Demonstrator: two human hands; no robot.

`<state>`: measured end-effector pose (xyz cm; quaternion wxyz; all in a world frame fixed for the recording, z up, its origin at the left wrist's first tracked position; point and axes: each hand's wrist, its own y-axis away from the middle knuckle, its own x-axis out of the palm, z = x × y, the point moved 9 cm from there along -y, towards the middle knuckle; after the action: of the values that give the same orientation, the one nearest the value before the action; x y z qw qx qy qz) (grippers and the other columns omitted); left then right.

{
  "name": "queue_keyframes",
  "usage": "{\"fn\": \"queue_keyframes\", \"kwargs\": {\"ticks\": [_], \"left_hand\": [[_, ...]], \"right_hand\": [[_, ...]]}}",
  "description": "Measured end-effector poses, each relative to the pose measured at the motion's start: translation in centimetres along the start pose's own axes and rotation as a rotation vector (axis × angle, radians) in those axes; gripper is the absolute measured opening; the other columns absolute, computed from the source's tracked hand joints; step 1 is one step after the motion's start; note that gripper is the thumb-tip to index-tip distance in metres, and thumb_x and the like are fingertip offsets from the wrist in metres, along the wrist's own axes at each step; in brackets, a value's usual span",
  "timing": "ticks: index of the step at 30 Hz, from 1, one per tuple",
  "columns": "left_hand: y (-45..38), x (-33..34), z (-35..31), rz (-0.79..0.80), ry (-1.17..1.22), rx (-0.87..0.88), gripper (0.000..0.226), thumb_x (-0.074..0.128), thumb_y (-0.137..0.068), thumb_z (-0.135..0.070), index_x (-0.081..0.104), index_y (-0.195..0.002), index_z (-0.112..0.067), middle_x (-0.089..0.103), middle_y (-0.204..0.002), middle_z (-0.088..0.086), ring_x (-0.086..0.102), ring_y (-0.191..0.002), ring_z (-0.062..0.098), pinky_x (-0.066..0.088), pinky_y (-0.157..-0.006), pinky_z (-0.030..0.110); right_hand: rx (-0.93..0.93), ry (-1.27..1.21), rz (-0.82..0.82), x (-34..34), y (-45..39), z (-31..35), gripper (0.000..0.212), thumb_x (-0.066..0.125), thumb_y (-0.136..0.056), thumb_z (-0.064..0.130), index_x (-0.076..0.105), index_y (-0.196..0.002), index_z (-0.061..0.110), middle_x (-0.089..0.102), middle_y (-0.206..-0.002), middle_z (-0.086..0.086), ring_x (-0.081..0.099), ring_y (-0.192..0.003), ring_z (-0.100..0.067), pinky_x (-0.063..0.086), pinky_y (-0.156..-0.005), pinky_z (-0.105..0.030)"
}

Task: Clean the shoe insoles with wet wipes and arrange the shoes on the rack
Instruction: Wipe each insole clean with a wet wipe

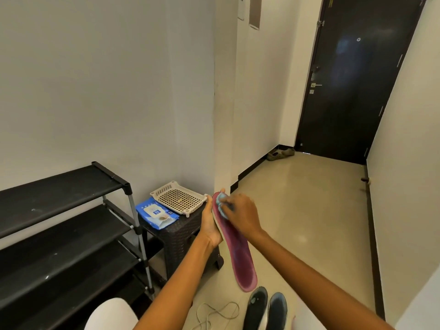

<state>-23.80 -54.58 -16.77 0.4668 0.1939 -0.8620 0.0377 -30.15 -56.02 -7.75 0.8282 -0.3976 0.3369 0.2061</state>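
My left hand (210,226) holds a long purple-pink insole (240,256) from underneath, its toe end pointing away from me. My right hand (242,214) pinches a pale blue wet wipe (222,204) against the insole's toe end. A blue pack of wet wipes (156,213) lies on a dark woven stool (181,236) to the left. The black multi-tier shoe rack (64,225) stands at the left against the wall, its shelves bare. A pair of dark shoes (266,308) sits on the floor below the insole.
A white perforated plastic tray (178,197) rests on the stool beside the wipes pack. A thin white cord (214,313) lies on the floor by the shoes. Another pair of shoes (281,154) sits near the dark door (352,79). Beige tiled floor stretches to the right.
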Motion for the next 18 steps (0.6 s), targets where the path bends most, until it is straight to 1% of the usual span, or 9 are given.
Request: {"fn": "queue_keyframes", "kwargs": {"ticks": [2,3,5,7,10,12,15,16,18], "left_hand": [[-0.4,-0.9,-0.4,-0.021,0.065,0.017,0.042,0.043,-0.094,-0.052,0.061,-0.100,-0.015,0.060,-0.073,0.006,0.064,-0.069,0.015,0.056,-0.067,0.027],[-0.4,-1.0,-0.5,-0.016,0.079,0.001,0.043,0.043,-0.093,-0.053,0.061,-0.099,-0.015,0.059,-0.072,0.005,0.063,-0.069,0.014,0.055,-0.067,0.027],[-0.6,-0.8,-0.4,0.001,0.106,-0.024,0.047,0.043,-0.094,-0.053,0.065,-0.109,-0.015,0.064,-0.082,0.010,0.065,-0.078,0.020,0.056,-0.073,0.033],[-0.9,0.1,-0.4,0.026,0.090,-0.017,0.050,0.040,-0.096,-0.052,0.063,-0.119,-0.015,0.067,-0.096,0.013,0.065,-0.091,0.025,0.053,-0.083,0.038],[-1.3,0.6,-0.1,0.036,-0.003,-0.036,0.057,0.036,-0.096,-0.054,0.059,-0.125,-0.010,0.067,-0.107,0.016,0.065,-0.098,0.026,0.049,-0.089,0.040],[-1.3,0.0,-0.6,0.009,0.007,-0.024,0.054,0.038,-0.096,-0.054,0.058,-0.124,-0.012,0.067,-0.101,0.014,0.066,-0.094,0.025,0.052,-0.086,0.039],[-1.5,-1.0,-1.3,-0.008,0.060,-0.013,0.046,0.040,-0.094,-0.053,0.062,-0.106,-0.015,0.058,-0.079,0.007,0.059,-0.076,0.016,0.055,-0.068,0.030],[-1.5,-1.4,-1.2,-0.014,0.062,-0.014,0.046,0.039,-0.093,-0.054,0.062,-0.105,-0.015,0.056,-0.078,0.007,0.057,-0.076,0.015,0.055,-0.067,0.029],[-1.6,-1.8,-0.8,-0.023,0.046,-0.033,0.051,0.041,-0.092,-0.056,0.063,-0.111,-0.014,0.062,-0.085,0.010,0.062,-0.081,0.020,0.055,-0.073,0.033]], "right_hand": [[-0.135,0.033,0.032,1.3,1.7,2.0,0.023,0.059,-0.090,0.030,0.071,-0.105,0.018,0.068,-0.100,-0.006,0.058,-0.089,-0.019,0.046,-0.085,-0.033],[-0.199,0.063,0.030,1.4,2.0,2.5,0.022,0.060,-0.089,0.028,0.072,-0.103,0.017,0.069,-0.100,-0.005,0.058,-0.089,-0.019,0.044,-0.084,-0.034],[-0.254,0.179,-0.017,0.6,1.1,2.4,0.018,0.065,-0.085,0.026,0.073,-0.098,0.018,0.071,-0.091,-0.004,0.058,-0.082,-0.020,0.043,-0.075,-0.034],[-0.171,0.226,-0.107,-0.7,-1.3,0.6,0.016,0.067,-0.084,0.027,0.073,-0.098,0.020,0.070,-0.082,-0.003,0.056,-0.077,-0.019,0.040,-0.069,-0.033],[0.013,0.169,-0.202,-2.0,-2.7,-1.4,0.019,0.062,-0.089,0.027,0.072,-0.101,0.018,0.069,-0.083,-0.003,0.055,-0.081,-0.020,0.036,-0.072,-0.031],[-0.032,0.141,-0.177,-0.9,-2.0,-0.6,0.018,0.064,-0.087,0.025,0.072,-0.100,0.016,0.069,-0.085,-0.004,0.055,-0.080,-0.019,0.035,-0.072,-0.027],[-0.234,0.121,-0.096,1.4,1.1,1.9,0.014,0.069,-0.081,0.024,0.073,-0.092,0.016,0.070,-0.085,-0.002,0.056,-0.076,-0.015,0.039,-0.070,-0.025],[-0.284,0.149,-0.077,1.8,1.5,2.1,0.014,0.071,-0.079,0.025,0.074,-0.090,0.018,0.070,-0.085,0.000,0.057,-0.074,-0.015,0.040,-0.069,-0.025],[-0.300,0.216,-0.080,1.7,0.3,1.3,0.015,0.076,-0.075,0.026,0.074,-0.088,0.020,0.070,-0.080,0.001,0.058,-0.071,-0.015,0.037,-0.066,-0.023]]}}
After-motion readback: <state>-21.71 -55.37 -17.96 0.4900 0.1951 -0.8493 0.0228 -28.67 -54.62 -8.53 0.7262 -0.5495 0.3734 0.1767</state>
